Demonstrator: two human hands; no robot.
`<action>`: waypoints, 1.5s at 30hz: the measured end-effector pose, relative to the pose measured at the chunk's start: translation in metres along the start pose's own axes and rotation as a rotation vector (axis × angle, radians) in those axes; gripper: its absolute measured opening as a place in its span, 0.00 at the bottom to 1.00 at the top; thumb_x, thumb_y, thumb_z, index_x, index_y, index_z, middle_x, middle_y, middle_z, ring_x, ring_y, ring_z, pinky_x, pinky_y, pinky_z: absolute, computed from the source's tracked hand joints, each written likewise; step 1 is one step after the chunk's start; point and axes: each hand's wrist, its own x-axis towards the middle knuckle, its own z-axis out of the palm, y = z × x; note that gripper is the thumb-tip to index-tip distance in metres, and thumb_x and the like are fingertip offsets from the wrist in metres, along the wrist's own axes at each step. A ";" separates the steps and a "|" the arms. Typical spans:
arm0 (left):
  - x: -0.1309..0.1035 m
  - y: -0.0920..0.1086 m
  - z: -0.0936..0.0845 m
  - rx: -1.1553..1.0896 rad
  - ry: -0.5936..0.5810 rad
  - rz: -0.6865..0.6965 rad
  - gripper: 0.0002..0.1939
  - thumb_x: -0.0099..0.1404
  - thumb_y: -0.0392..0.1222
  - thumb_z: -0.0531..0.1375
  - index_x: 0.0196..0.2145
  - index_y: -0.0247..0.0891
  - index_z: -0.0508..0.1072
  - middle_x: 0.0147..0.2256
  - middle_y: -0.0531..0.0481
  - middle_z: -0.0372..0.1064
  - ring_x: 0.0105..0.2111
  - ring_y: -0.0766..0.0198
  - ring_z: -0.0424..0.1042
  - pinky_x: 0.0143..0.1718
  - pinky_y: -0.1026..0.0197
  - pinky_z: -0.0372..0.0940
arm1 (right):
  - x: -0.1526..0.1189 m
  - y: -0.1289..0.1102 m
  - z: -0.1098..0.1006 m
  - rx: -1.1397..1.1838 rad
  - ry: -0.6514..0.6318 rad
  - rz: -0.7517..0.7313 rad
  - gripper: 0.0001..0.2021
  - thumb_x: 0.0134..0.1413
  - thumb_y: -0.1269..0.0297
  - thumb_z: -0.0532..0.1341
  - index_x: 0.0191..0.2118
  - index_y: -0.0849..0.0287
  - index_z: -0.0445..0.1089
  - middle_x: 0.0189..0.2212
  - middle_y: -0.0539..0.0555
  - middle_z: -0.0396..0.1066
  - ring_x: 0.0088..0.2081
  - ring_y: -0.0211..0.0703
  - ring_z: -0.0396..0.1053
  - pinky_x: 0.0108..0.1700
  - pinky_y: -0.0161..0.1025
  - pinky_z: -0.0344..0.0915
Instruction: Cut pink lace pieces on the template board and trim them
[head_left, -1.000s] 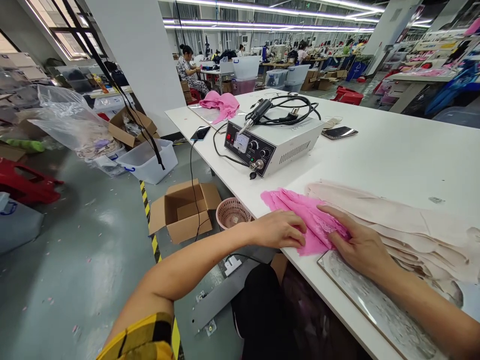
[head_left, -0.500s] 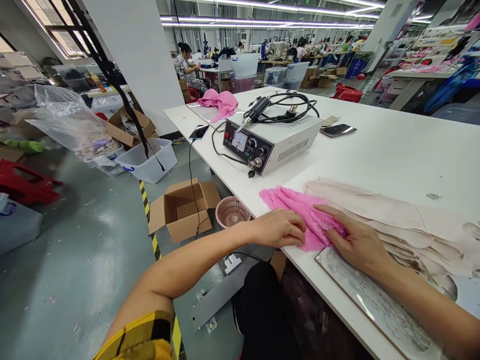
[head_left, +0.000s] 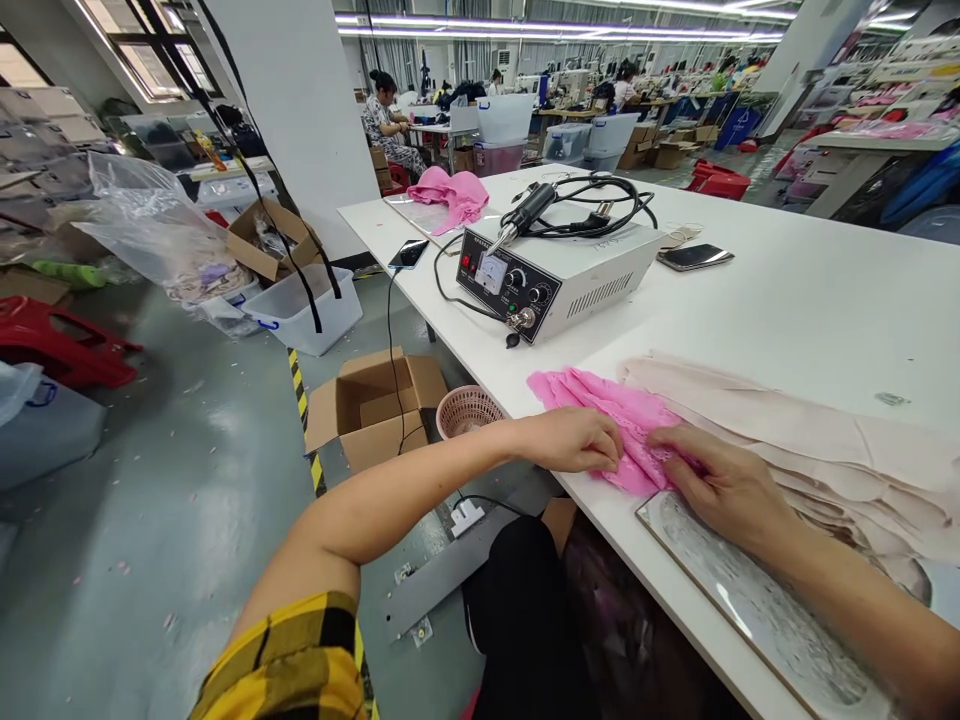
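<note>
A crumpled piece of pink lacy fabric (head_left: 592, 395) lies at the near edge of the white table (head_left: 810, 310). My left hand (head_left: 577, 440) is closed at the fabric's left side, fingers curled down and pinching its near edge. On the other side, my right hand (head_left: 712, 475) grips the lace edge between thumb and fingers. Under my right forearm is a flat, glossy grey-patterned plate (head_left: 750, 590). Pale beige fabric pieces (head_left: 810, 430) are stacked just beyond my right hand, partly beneath the pink fabric's right end.
A control box (head_left: 555, 275) with a handheld tool (head_left: 529, 212) and coiled cable stands behind the fabric. Two phones, one dark (head_left: 694, 257), lie on the table. More pink fabric (head_left: 450, 195) is at the far corner. Below are a cardboard box (head_left: 379, 405) and pink basket (head_left: 469, 410).
The view has shifted slightly, so the table's things appear a little further right. My right fingers have curled in more on the pink fabric; both hands stay on it.
</note>
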 end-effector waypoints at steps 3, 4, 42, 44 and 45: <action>0.003 -0.001 -0.001 -0.033 -0.003 -0.018 0.11 0.64 0.31 0.59 0.25 0.37 0.77 0.38 0.47 0.75 0.39 0.62 0.72 0.43 0.61 0.66 | 0.002 0.002 -0.003 0.000 -0.084 -0.038 0.13 0.59 0.67 0.50 0.36 0.52 0.73 0.29 0.51 0.74 0.27 0.41 0.70 0.31 0.37 0.66; 0.004 -0.001 -0.001 -0.040 -0.002 -0.022 0.12 0.64 0.30 0.59 0.25 0.37 0.77 0.37 0.47 0.75 0.38 0.62 0.72 0.42 0.61 0.66 | 0.003 0.002 -0.004 -0.003 -0.111 -0.048 0.13 0.59 0.68 0.50 0.35 0.52 0.73 0.28 0.50 0.73 0.27 0.40 0.69 0.31 0.37 0.65; -0.018 0.017 0.014 0.433 -0.028 0.197 0.09 0.69 0.36 0.55 0.35 0.37 0.76 0.53 0.40 0.71 0.52 0.53 0.69 0.48 0.52 0.62 | 0.001 0.000 -0.008 -0.111 -0.224 -0.099 0.16 0.60 0.69 0.50 0.39 0.52 0.75 0.27 0.50 0.65 0.24 0.38 0.63 0.27 0.36 0.58; -0.017 0.015 0.018 0.377 -0.011 0.172 0.08 0.68 0.35 0.56 0.35 0.36 0.76 0.52 0.39 0.72 0.51 0.52 0.70 0.48 0.51 0.62 | 0.002 0.000 -0.008 -0.111 -0.223 -0.098 0.16 0.59 0.69 0.50 0.39 0.52 0.75 0.26 0.50 0.65 0.24 0.38 0.63 0.27 0.36 0.59; -0.017 0.014 0.020 0.359 -0.005 0.164 0.08 0.68 0.34 0.56 0.35 0.35 0.76 0.51 0.39 0.72 0.50 0.53 0.70 0.49 0.52 0.62 | 0.002 -0.001 -0.008 -0.113 -0.223 -0.097 0.16 0.60 0.69 0.50 0.38 0.52 0.75 0.26 0.50 0.65 0.24 0.38 0.63 0.28 0.36 0.59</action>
